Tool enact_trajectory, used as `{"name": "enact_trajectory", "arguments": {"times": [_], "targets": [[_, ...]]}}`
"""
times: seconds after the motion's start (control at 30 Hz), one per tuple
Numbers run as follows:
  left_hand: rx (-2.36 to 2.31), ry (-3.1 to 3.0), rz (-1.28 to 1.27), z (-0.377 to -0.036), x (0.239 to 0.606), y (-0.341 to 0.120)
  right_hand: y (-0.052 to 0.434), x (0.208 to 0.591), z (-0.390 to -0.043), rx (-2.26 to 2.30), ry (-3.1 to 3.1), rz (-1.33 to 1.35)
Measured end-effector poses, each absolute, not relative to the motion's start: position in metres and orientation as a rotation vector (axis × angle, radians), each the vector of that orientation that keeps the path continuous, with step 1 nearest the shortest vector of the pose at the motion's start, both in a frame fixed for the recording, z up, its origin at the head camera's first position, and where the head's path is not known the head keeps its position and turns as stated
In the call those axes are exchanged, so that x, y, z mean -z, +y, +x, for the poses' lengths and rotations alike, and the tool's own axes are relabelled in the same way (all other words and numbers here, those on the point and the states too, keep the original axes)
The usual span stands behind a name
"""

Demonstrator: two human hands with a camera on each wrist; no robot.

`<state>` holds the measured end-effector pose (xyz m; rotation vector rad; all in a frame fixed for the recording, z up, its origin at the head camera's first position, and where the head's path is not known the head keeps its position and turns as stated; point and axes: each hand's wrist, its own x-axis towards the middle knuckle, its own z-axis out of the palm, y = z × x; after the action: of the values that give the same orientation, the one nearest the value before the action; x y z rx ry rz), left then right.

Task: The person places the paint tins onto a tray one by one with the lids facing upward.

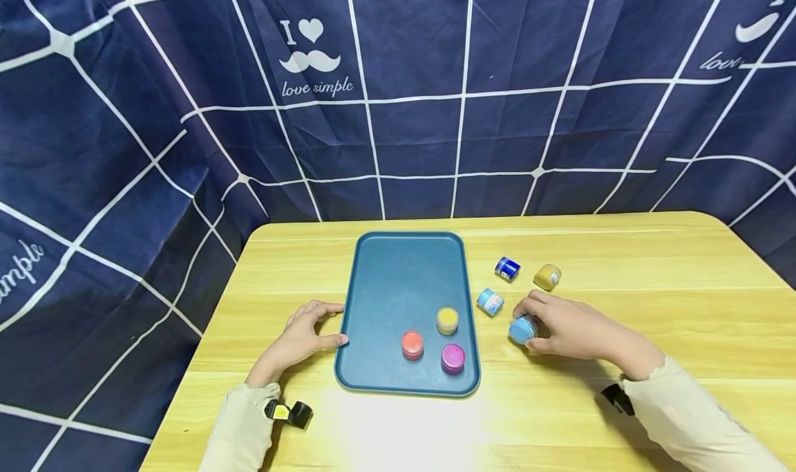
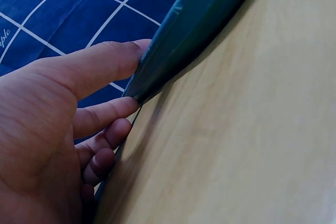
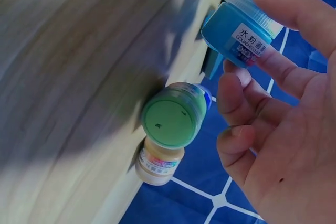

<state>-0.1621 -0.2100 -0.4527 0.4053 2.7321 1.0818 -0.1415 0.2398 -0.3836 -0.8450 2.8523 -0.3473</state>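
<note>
My right hand (image 1: pixel 562 325) pinches a light blue paint jar (image 3: pixel 242 27) between thumb and fingers. The jar has a translucent lid and a printed label, and appears tilted over the table right of the tray. On the left, my other hand (image 1: pixel 305 334) holds the near-left edge of a dark teal tray (image 1: pixel 404 271), thumb on the rim and fingertips against its outer side. Upright on the tray stand a yellow jar (image 1: pixel 447 321), a coral jar (image 1: pixel 412 345) and a magenta jar (image 1: pixel 452 359).
Right of the tray lie a dark blue jar (image 1: pixel 507 269), a lighter blue jar (image 1: pixel 490 302) and an ochre jar (image 1: pixel 548 276). The right wrist view also shows a green jar (image 3: pixel 169 123), hidden by the hand from the head view. A navy curtain (image 1: pixel 410 140) hangs behind the wooden table (image 1: pixel 298 265).
</note>
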Motion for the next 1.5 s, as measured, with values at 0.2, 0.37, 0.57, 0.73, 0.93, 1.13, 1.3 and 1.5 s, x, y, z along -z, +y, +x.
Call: {"name": "enact_trajectory", "arguments": {"times": [0.2,0.37,0.57,0.73,0.93,1.13,1.3,1.5], "targets": [[-1.076,2.743,0.419,-0.162,0.453,-0.21,0.242,0.379,-0.141,0.37,2.864,-0.848],[-1.074,2.741,0.415,-0.163,0.454,-0.21,0.242,0.376,-0.141,0.393,2.871,-0.845],[-1.073,2.738,0.409,-0.162,0.453,-0.21,0.242,0.371,-0.143,0.421,2.889,-0.882],[-1.067,2.739,0.406,-0.162,0.453,-0.21,0.24,0.366,-0.145,0.441,2.892,-0.895],[-1.064,2.736,0.403,-0.163,0.453,-0.21,0.236,0.359,-0.148,0.471,2.88,-0.852],[-1.071,2.729,0.392,-0.163,0.452,-0.21,0.23,0.352,-0.15,0.479,2.897,-0.84],[-1.073,2.724,0.392,-0.163,0.452,-0.21,0.224,0.348,-0.153,0.491,2.918,-0.82],[-1.079,2.723,0.39,-0.163,0.452,-0.21,0.216,0.346,-0.159,0.508,2.939,-0.875]]}}
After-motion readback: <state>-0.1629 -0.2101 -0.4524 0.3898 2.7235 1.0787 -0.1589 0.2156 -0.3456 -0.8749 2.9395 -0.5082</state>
